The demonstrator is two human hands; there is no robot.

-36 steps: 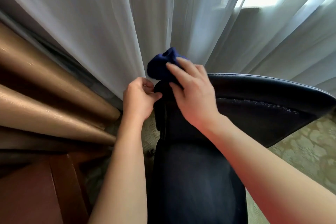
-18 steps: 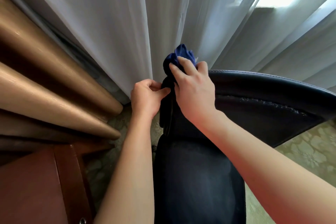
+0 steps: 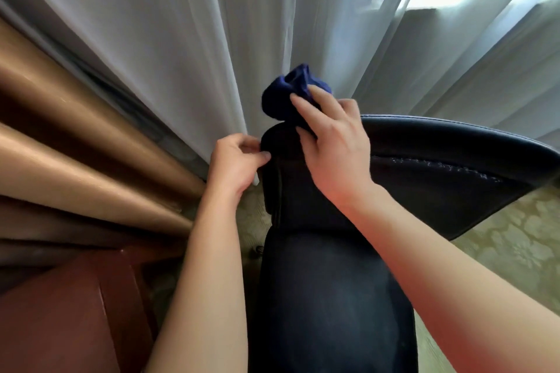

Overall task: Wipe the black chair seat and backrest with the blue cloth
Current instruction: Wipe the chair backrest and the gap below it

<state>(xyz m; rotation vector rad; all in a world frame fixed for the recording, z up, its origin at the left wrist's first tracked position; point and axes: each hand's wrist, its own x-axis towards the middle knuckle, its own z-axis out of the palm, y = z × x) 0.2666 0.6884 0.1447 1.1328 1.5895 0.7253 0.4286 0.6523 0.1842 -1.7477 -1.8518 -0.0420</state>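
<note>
1. Right now the right hand presses a bunched blue cloth against the top corner of the black chair; its fingers lie fairly straight over the cloth, and I cannot see whether the thumb curls under it.
2. Beside that same corner, the left hand has its fingers and thumb curled together at the chair's edge; it looks like a pinch on the edge, though whether it grips the chair itself or a fold of curtain I cannot tell.
3. To do this step well, I judge the cloth should be spread flatter under the palm, since much of it stands up in a loose lump above the chair and touches nothing.
4. Steady pressure along the top rim, drawn away from the corner towards the far side, would likely cover the stitched seam below the rim.
5. The left hand's brace matters: the chair may swivel or rock under the push.
6. The white curtain hangs just behind the corner, so a wide stroke could snag it.
7. Hidden or unclear: the seat is hard to tell from the backrest here, as the dark panel below the corner is largely covered by both forearms and cut off at the bottom edge.
8. The chair's base and the underside of the cloth are out of sight.
</note>
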